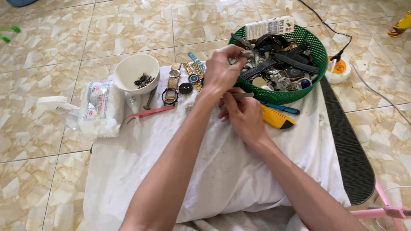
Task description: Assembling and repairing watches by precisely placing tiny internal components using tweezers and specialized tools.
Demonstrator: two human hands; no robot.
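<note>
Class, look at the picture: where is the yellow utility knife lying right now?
In the head view, the yellow utility knife lies on the white cloth, just right of the right hand, below the green basket.

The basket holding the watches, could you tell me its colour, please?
Green, seen in the head view: the basket.

So the small metal watch part [247, 53] is a greyish, shiny bit pinched right at the left fingertips [239, 52], held up over the basket edge. The slim silvery tool [243, 95] sits level across the right fingers [233, 102], its tip poking out just past them.
</note>
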